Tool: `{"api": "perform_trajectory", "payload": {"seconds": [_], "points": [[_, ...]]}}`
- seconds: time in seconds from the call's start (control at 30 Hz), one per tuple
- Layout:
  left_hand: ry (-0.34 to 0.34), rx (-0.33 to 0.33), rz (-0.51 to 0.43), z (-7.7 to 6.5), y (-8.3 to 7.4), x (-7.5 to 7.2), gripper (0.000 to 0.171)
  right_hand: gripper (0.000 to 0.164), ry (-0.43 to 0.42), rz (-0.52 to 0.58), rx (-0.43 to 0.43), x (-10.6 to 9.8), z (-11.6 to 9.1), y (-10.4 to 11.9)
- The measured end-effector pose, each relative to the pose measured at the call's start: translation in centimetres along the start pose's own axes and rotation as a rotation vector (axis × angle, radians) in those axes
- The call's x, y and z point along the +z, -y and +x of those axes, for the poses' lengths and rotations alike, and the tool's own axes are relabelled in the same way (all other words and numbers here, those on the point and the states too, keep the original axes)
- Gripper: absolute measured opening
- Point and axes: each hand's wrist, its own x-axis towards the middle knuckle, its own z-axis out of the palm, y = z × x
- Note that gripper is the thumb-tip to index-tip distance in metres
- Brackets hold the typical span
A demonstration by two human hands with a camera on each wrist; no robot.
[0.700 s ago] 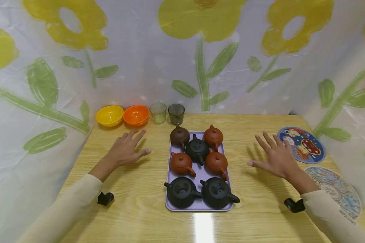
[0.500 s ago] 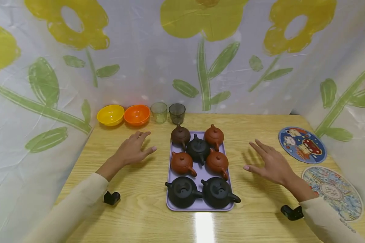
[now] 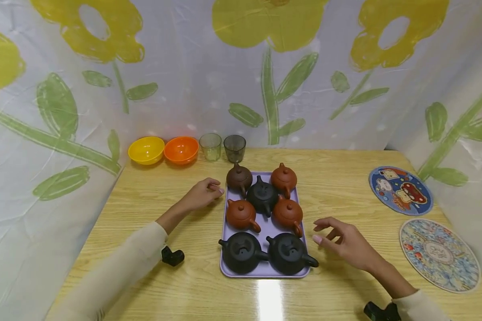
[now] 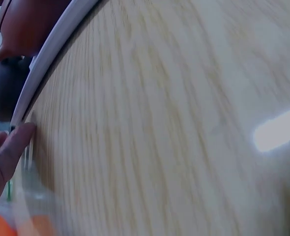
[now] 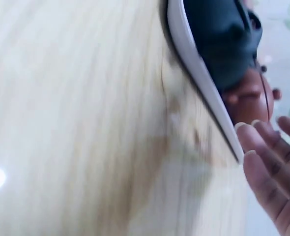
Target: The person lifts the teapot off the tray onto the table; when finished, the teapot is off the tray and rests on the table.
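A lilac tray [image 3: 263, 228] lies mid-table with several small teapots on it. At the back are a dark brown teapot [image 3: 238, 179] and a red-brown teapot [image 3: 284, 179], with a black teapot [image 3: 262, 196] between and just in front. Two more red-brown teapots follow, and two larger black teapots [image 3: 241, 253] fill the front. My left hand [image 3: 202, 194], fingers loosely bent, is beside the tray's left rim; whether it touches the rim I cannot tell. My right hand [image 3: 343, 243] hovers a short way right of the tray, fingers relaxed and holding nothing.
Along the back left stand a yellow bowl [image 3: 146, 151], an orange bowl [image 3: 181, 150], a clear glass [image 3: 211, 147] and a smoky grey glass [image 3: 234, 149]. On the right lie a blue round mat [image 3: 400, 191] and a patterned round mat [image 3: 439, 255]. Flower-print curtains enclose the table.
Both hands have moved inward toward the tray, the left to the right and the right leftward and nearer the body. Their spread fingers have drawn in. The tray and teapots stay put.
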Motion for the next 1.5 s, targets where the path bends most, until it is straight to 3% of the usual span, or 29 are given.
{"api": "perform_trajectory", "payload": {"seconds": [0.13,0.33,0.87,1.1,1.5], "points": [[0.005,-0.037,-0.066,1.0,-0.2,1.1,0.049,0.028,0.066,0.065,0.061,0.8,-0.7,0.4],[-0.010,-0.077,-0.061,1.6,-0.5,1.6,0.047,0.018,0.134,0.070,0.077,2.3,-1.2,0.8],[-0.003,-0.118,-0.143,2.0,-1.1,2.0,0.045,0.017,0.133,0.047,0.086,3.2,-1.6,1.5],[-0.011,-0.120,-0.132,1.9,-1.1,2.0,0.044,0.017,0.112,0.002,0.086,3.5,-1.6,1.7],[-0.015,-0.116,-0.105,2.0,-1.0,2.2,0.043,0.019,0.113,0.019,0.187,3.7,-1.9,2.3]]}}
